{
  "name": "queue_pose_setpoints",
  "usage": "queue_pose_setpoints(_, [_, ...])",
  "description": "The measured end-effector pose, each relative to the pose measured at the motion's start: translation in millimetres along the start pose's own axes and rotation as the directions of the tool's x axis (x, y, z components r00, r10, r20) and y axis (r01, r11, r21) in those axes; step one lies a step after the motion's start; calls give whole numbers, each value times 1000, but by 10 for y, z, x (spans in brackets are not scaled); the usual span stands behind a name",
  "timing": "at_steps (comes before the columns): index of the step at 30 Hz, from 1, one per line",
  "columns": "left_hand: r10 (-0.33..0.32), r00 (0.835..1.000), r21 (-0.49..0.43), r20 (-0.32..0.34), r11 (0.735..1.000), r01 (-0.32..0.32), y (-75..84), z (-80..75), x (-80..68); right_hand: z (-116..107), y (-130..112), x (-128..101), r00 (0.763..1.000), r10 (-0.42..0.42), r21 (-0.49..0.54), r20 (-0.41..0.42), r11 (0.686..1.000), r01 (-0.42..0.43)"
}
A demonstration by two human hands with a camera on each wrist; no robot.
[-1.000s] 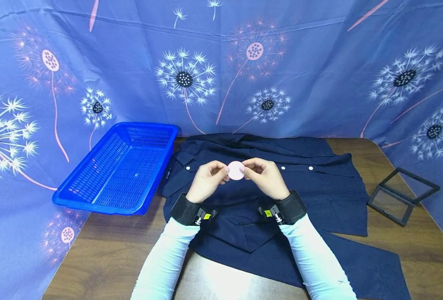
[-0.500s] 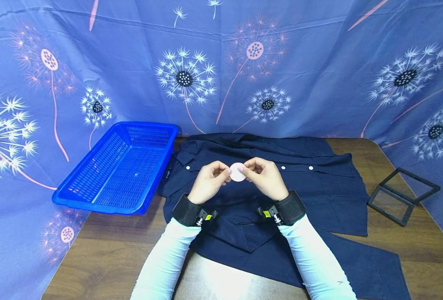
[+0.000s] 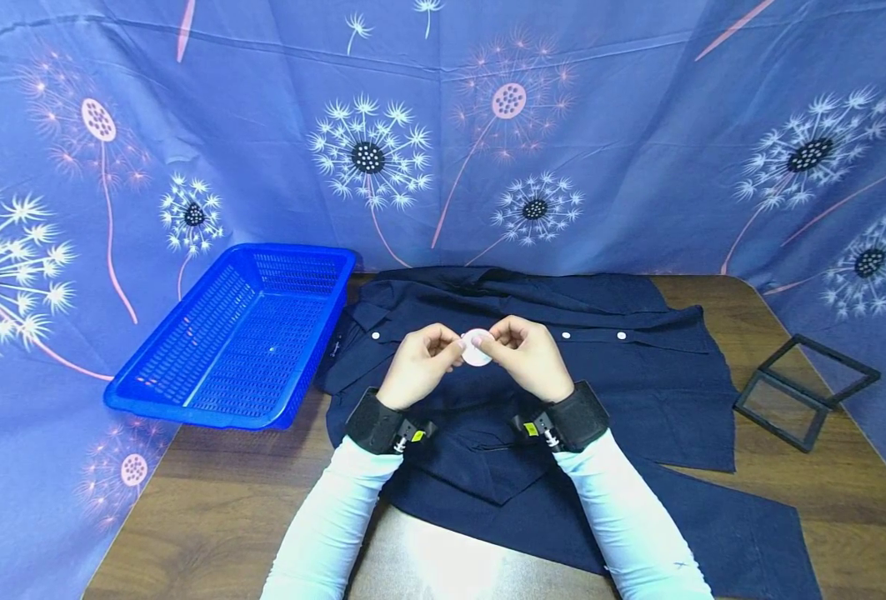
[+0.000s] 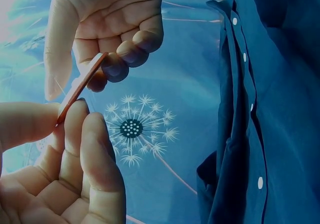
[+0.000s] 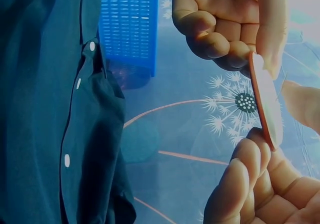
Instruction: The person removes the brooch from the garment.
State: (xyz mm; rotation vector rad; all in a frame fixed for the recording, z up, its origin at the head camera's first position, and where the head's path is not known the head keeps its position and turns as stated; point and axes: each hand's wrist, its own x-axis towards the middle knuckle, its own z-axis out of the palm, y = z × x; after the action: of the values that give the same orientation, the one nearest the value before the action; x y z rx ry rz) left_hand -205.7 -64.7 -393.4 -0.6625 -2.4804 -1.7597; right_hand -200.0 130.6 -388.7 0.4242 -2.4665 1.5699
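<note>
In the head view a thin round disc [image 3: 477,347], pinkish white on its face, is held up between both hands over a dark navy button-up shirt [image 3: 600,392]. My left hand [image 3: 422,363] pinches the disc's left edge between thumb and fingers. Curled fingers of my right hand [image 3: 530,357] sit behind its right side, the thumb over its face. Both wrist views show the disc [image 4: 82,86] edge-on with a reddish rim, and the right thumb [image 5: 302,103] stands slightly off the face. A fine needle-like line shows at that thumb's tip.
A blue plastic basket [image 3: 303,367] stands at the left of the wooden table [image 3: 210,483]. To the right lies an open black-framed clear case [image 3: 806,392]. White buttons [image 3: 622,336] line the shirt's placket. A blue dandelion-print cloth [image 3: 443,125] hangs behind.
The disc has shifted slightly right and down in the head view, with the left hand moving along. The right thumb lies further over the disc's face. Other things stay put.
</note>
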Motion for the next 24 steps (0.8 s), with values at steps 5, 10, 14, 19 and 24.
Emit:
queue_pose_setpoints(5, [8, 1000, 11, 0, 1000, -8, 1, -2, -3, 3, 8, 4, 1000, 1, -26, 3, 1000, -1])
queue_pose_setpoints(10, [18, 1000, 18, -3, 1000, -18, -5, -9, -4, 1, 8, 9, 1000, -6, -18, 7, 1000, 6])
queue_pose_setpoints(14, [19, 1000, 18, 0, 1000, -19, -9, -16, -4, -5, 11, 11, 1000, -10, -11, 18, 1000, 11])
queue_pose_setpoints(19, [19, 1000, 9, 4, 1000, -19, -18, -21, -1, -9, 16, 10, 999, -17, -4, 30, 1000, 17])
queue_pose_setpoints(24, [11, 1000, 7, 9, 1000, -11, -33, -23, 3, -2, 15, 3, 999, -25, -4, 24, 1000, 25])
